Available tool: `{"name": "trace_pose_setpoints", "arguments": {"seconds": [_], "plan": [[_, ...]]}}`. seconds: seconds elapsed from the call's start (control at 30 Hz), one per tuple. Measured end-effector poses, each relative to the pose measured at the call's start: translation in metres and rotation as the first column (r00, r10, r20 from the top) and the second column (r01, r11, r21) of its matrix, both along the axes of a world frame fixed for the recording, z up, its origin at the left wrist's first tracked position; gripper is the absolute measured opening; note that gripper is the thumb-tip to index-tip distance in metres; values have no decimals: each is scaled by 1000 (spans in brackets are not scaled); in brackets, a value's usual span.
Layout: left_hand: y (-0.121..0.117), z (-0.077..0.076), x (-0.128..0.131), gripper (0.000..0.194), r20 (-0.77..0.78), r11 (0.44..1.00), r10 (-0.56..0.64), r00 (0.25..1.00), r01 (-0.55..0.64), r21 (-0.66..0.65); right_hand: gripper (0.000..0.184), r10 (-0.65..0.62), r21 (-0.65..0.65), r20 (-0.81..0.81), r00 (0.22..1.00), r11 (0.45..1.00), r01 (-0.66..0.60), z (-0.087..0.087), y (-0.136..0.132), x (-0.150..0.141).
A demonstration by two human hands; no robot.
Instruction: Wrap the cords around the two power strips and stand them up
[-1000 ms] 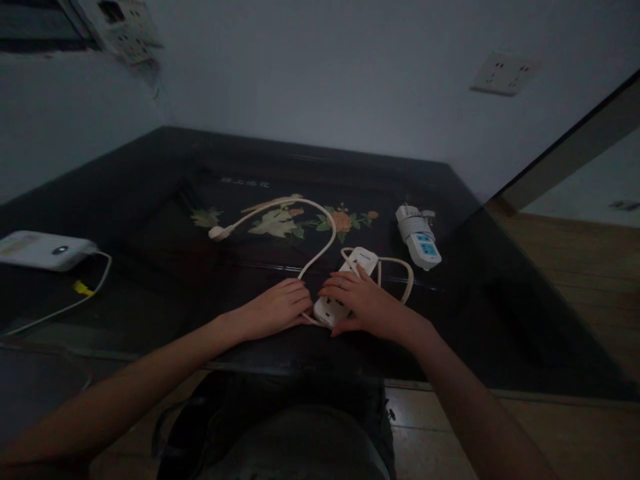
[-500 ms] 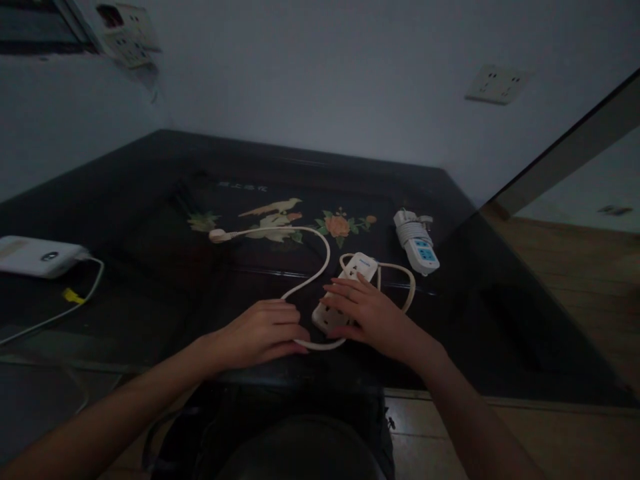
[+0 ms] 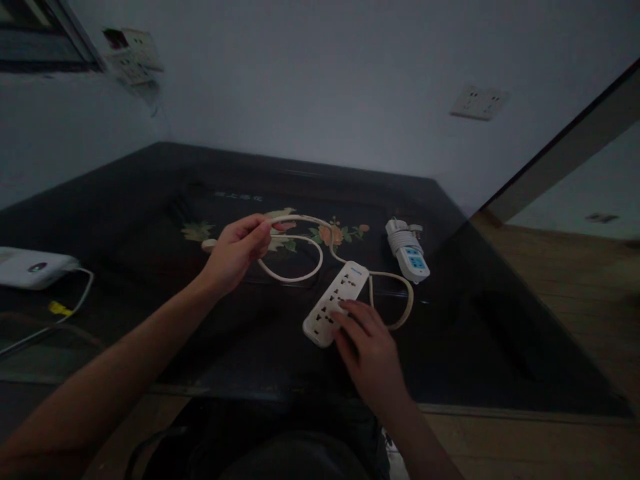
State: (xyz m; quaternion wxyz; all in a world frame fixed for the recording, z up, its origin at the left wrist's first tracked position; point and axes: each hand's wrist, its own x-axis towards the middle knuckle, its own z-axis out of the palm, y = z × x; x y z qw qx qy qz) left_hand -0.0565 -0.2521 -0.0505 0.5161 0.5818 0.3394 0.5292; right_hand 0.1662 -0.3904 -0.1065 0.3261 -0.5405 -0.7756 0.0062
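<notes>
A white power strip (image 3: 336, 302) lies on a dark table with a flower inlay (image 3: 150, 220). Its cream cable (image 3: 300, 273) runs in loops across the table to a plug near the left. My left hand (image 3: 239, 249) is raised above the table and pinches the cable between thumb and fingers, lifting a loop. My right hand (image 3: 367, 350) rests on the near end of the power strip with its fingers laid flat and slightly apart.
A smaller white strip with blue sockets and wound cable (image 3: 407, 250) lies to the right. A white device with a cord (image 3: 33, 268) sits at the left edge. A wall socket (image 3: 479, 102) is on the back wall. Wooden floor lies right of the table.
My left hand has lifted from the table and moved away from me, carrying a loop of cable. My right hand has slid back to the near end of the strip.
</notes>
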Motion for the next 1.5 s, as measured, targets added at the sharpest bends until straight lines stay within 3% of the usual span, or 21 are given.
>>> {"name": "trace_pose_setpoints", "arguments": {"seconds": [0.1,0.17,0.3,0.43,0.63,0.7,0.77,0.87,0.97,1.17,1.23,1.33,1.43,1.5], "plan": [[10,6,10,18,65,999,-41,997,42,-21,49,-14,-116,160,987,993,32,-13,12,-31],[16,12,13,18,83,998,-44,996,47,-40,55,-8,-174,198,980,984,43,-19,18,-41],[38,26,12,16,114,999,5,993,0,-52,37,-3,-228,178,984,973,44,-26,14,-39],[64,38,6,20,143,997,55,988,-46,-66,9,37,-187,115,993,982,-15,-30,-7,-21],[77,35,2,22,158,997,53,986,-45,-56,60,179,-242,135,975,960,-143,-24,-32,17],[75,31,5,22,154,997,41,987,-30,-72,62,89,-276,96,991,959,-60,-21,-29,23],[71,28,8,21,147,997,41,988,-30,-78,59,-102,-309,59,993,944,116,-18,-21,22],[66,26,10,20,118,996,48,992,-39,-77,64,-309,-376,91,947,869,320,-15,-2,9],[62,25,6,22,55,997,35,998,-31,-73,72,-332,-415,158,930,832,367,-11,13,-6],[44,34,-19,36,-156,991,-95,983,78,-113,64,-370,-500,111,922,781,374,-1,19,-8],[35,41,-27,32,-310,978,-180,934,138,-154,67,-396,-521,80,915,766,378,1,19,0],[21,50,-33,30,-539,931,-364,760,281,-233,66,-398,-474,21,917,804,360,4,18,15],[9,50,-31,32,-633,807,-582,510,457,-373,64,-371,-334,-73,926,884,327,12,19,30],[2,42,-26,32,-601,721,-683,416,517,-461,62,-327,-192,-135,935,935,299,23,18,38]]}}
